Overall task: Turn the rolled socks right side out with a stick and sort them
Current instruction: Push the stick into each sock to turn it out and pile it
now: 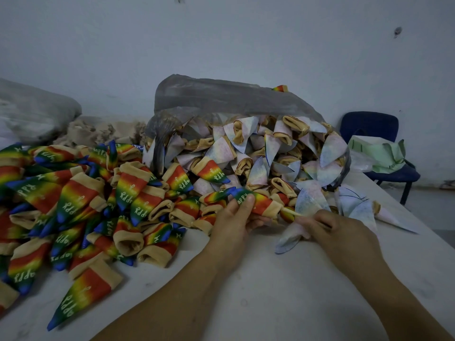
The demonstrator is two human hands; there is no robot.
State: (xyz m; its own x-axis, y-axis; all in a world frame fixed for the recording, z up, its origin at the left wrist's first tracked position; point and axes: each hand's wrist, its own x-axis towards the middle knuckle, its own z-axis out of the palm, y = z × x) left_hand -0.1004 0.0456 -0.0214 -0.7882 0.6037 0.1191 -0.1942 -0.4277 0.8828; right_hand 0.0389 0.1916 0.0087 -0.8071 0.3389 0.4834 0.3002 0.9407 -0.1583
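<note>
Centre of frame: left hand pinches the rainbow sock near its blue tip, thumb on top, fingers curled beneath. The sock's tan cuff faces right, with the stick emerging from it. Right hand, fingers curled tight round the stick's other end, sits just right of the cuff.

At nine o'clock, the turned socks were banded red, yellow, green and blue, with white lettering and tan cuffs. At one o'clock, unturned socks showed washed-out pastels inside a smoky grey bag. The desk was white.
</note>
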